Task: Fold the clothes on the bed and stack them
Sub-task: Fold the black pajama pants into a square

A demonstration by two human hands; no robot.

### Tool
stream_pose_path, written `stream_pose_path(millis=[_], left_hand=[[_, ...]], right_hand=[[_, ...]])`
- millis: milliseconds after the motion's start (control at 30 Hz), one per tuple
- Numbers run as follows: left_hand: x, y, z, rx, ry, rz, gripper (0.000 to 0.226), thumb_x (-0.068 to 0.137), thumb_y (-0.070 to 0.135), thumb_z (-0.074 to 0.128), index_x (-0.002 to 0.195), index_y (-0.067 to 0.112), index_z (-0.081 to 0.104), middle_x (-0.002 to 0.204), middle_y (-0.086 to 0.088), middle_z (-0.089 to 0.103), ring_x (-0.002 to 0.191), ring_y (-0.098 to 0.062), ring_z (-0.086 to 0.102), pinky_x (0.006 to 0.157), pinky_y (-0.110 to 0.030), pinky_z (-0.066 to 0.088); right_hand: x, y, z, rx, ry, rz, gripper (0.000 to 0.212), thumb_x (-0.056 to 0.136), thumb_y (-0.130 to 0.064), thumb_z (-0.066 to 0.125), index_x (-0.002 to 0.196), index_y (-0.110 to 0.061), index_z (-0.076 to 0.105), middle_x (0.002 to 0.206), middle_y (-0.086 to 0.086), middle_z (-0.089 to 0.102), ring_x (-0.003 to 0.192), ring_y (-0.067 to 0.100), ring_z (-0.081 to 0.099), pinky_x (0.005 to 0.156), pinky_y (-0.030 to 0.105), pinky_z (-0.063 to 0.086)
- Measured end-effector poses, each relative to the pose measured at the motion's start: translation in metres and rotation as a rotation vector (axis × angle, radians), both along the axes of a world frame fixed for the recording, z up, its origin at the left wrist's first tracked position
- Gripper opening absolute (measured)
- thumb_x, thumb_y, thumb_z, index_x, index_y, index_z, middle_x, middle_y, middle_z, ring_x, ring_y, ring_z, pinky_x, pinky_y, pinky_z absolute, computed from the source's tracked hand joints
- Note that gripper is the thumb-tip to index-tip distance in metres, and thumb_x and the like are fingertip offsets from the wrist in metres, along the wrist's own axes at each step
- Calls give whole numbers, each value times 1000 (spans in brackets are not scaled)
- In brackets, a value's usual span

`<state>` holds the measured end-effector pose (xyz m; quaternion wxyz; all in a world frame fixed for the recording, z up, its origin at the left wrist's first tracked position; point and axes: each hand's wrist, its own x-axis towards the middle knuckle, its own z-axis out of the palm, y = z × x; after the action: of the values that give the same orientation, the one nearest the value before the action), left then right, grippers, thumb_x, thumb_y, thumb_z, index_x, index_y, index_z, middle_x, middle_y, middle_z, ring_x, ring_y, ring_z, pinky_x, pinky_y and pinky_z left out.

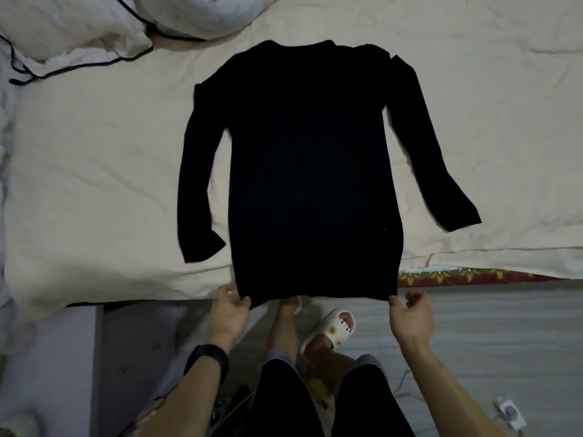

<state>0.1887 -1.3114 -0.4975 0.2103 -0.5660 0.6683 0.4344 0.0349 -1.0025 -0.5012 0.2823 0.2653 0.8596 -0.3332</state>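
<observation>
A black long-sleeved garment point(312, 159) lies spread flat on the cream bed sheet point(104, 171), neck toward the pillows, both sleeves angled outward. Its hem hangs slightly over the bed's near edge. My left hand point(230, 310) pinches the hem's left corner between thumb and fingers. My right hand point(410, 313) pinches the hem's right corner the same way. Both hands sit just below the bed edge.
White pillows with dark piping point(72, 29) lie at the back left. A patterned red mattress edge point(473, 274) shows at the right. Below are my legs, a white slipper point(331, 329) on the floor and a power strip point(511, 413) at lower right.
</observation>
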Motion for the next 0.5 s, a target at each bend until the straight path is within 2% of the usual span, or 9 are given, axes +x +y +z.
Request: stream_pose_path(millis=[67, 167, 267, 367, 433, 500], left_hand=[[-26, 6, 8, -265, 1, -120, 60, 93, 19, 66, 146, 11, 39, 149, -19, 38, 133, -39, 40, 107, -47, 37], [-80, 7, 20, -583, 190, -438, 65, 89, 25, 69, 148, 14, 43, 154, -17, 35, 140, -38, 35, 113, -52, 32], [-147, -8, 7, -645, 296, -706, 68, 95, 43, 57, 156, 23, 33, 165, -9, 22, 152, -31, 20, 121, -55, 20], [-208, -37, -25, -682, 321, -904, 69, 99, 56, 36, 161, 32, 16, 169, -3, 6, 156, -27, 3, 123, -56, 6], [-229, -65, -50, -671, 265, -992, 68, 99, 64, 24, 160, 43, 3, 169, 2, -6, 156, -25, -7, 124, -58, 3], [-231, -90, -67, -645, 224, -1016, 68, 97, 70, 18, 157, 49, -6, 168, 7, -13, 154, -25, -14, 124, -57, 1]], right_hand=[[-4, -22, 5, 133, 128, 181, 52, 93, -20, 70, 134, 4, 49, 137, 26, 51, 128, 43, 45, 106, 50, 37], [-27, -72, 14, 156, 359, 445, 53, 96, -29, 65, 140, -3, 51, 151, 21, 42, 140, 39, 34, 115, 55, 31], [-68, -131, 4, 165, 514, 659, 58, 100, -47, 47, 148, -14, 47, 162, 11, 33, 152, 31, 22, 120, 53, 22], [-116, -181, -24, 170, 589, 895, 62, 103, -56, 31, 158, -29, 30, 169, 3, 17, 157, 22, 5, 123, 52, 9], [-150, -190, -47, 241, 555, 1045, 62, 104, -60, 21, 161, -38, 15, 171, 0, 7, 157, 20, -5, 124, 55, 1], [-180, -172, -61, 365, 408, 1045, 64, 102, -65, 11, 160, -43, -2, 171, -3, -5, 155, 17, -16, 124, 57, -7]])
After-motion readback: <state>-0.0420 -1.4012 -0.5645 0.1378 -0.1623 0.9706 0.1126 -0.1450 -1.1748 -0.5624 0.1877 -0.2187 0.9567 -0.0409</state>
